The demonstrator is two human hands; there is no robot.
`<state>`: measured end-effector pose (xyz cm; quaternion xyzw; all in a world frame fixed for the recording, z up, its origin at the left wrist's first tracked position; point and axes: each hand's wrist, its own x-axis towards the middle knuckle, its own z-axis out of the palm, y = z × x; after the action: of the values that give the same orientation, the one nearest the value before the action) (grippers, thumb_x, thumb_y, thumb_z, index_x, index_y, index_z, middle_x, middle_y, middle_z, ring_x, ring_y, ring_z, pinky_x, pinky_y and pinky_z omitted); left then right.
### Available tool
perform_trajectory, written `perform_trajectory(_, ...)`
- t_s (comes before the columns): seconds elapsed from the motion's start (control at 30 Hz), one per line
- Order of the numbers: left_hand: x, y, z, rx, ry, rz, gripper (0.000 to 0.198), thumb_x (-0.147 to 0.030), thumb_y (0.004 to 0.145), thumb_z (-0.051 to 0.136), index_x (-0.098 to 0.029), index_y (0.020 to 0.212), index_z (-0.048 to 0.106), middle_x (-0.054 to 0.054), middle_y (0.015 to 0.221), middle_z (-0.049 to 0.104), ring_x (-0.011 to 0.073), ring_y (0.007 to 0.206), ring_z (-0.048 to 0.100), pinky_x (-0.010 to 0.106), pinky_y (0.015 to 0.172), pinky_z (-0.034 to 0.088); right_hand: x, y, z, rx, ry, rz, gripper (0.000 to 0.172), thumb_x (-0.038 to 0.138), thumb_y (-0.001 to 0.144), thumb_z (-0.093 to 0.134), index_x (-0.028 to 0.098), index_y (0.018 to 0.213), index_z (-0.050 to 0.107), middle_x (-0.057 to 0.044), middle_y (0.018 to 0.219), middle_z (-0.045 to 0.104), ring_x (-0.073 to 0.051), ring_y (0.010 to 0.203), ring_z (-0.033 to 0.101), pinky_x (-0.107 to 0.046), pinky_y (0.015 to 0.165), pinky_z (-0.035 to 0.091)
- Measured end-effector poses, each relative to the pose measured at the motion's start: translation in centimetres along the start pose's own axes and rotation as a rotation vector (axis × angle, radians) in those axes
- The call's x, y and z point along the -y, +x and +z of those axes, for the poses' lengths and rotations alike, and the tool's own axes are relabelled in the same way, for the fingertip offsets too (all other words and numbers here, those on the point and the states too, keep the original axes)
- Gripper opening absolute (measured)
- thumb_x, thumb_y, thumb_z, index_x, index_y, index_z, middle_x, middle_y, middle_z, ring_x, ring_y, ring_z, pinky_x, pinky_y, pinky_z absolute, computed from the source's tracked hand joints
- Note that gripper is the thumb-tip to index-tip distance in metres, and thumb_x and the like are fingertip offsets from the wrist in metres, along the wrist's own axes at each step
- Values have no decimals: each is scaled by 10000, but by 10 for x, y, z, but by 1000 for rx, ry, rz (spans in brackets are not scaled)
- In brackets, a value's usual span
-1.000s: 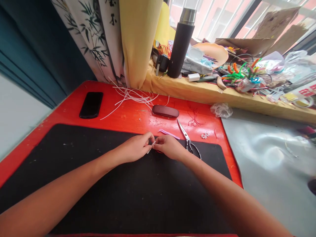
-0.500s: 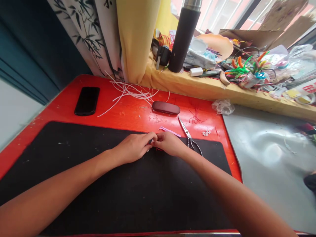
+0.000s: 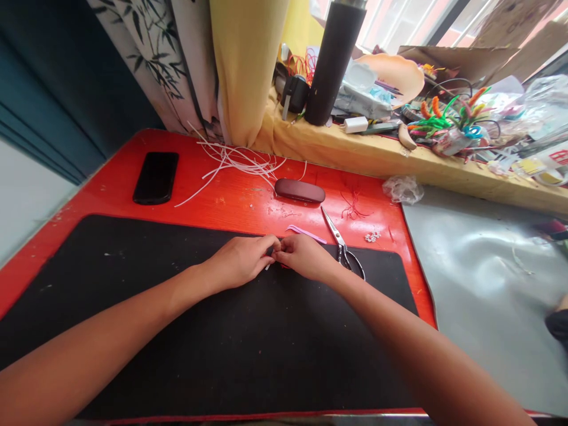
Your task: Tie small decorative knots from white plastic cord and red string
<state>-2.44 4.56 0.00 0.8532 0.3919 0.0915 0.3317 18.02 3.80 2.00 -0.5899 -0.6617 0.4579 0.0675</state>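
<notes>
Over the far part of the black mat [image 3: 248, 355], my left hand [image 3: 242, 261] and my right hand [image 3: 306, 255] meet with fingertips pinched together. A small end of a white strip [image 3: 267, 267] pokes out beneath my left fingertips. A bit of red cord [image 3: 284, 265] shows under my right fingers, which hide most of whatever they pinch. Just beyond the right hand lie pink tweezers [image 3: 308, 235]. Scissors [image 3: 339, 236] rest to its right, their handles on the mat and their blades pointing away.
White strips [image 3: 239, 163], a phone [image 3: 156, 177], a maroon case [image 3: 299, 190], red threads [image 3: 352, 205] and small clear beads [image 3: 373, 236] lie on the red table [image 3: 213, 207]. A black flask [image 3: 335, 65] stands on the cluttered sill. Grey sheeting [image 3: 483, 284] covers the right side.
Both hands stay pinched together in nearly the same place, with the gap between their fingers slightly smaller. The whole view has shifted a little.
</notes>
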Motion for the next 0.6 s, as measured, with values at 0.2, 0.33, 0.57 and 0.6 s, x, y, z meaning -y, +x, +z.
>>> perform_trajectory(0.2,-3,0,-2,9,-3,-25,199,-217,985,609,-240,1182,628,13,899,735,225,780,717,296,733,456,5,-6,-1,-19,-64,-34,163,228,906,635,178,756,674,-1,702,678,-136,614,548,-275,583,312)
perform_trajectory(0.33,-5,0,-4,25,-5,-39,191,-214,987,616,-250,1174,622,-3,879,728,215,771,713,285,729,449,3,-9,-1,-10,-33,-32,164,249,932,628,177,804,703,0,712,684,-139,622,551,-271,585,311)
perform_trajectory(0.57,-5,1,-4,14,-28,-34,166,-225,991,612,-255,1153,624,-10,856,722,212,781,716,285,746,457,0,-15,1,-18,0,-30,168,285,963,636,180,858,717,4,709,668,-135,609,537,-265,574,300)
perform_trajectory(0.6,-5,1,-4,15,-28,-34,165,-228,990,613,-255,1152,624,-10,855,723,212,781,717,286,749,458,-1,-15,1,-21,1,-32,166,277,964,634,180,856,716,3,708,669,-137,611,540,-265,573,299)
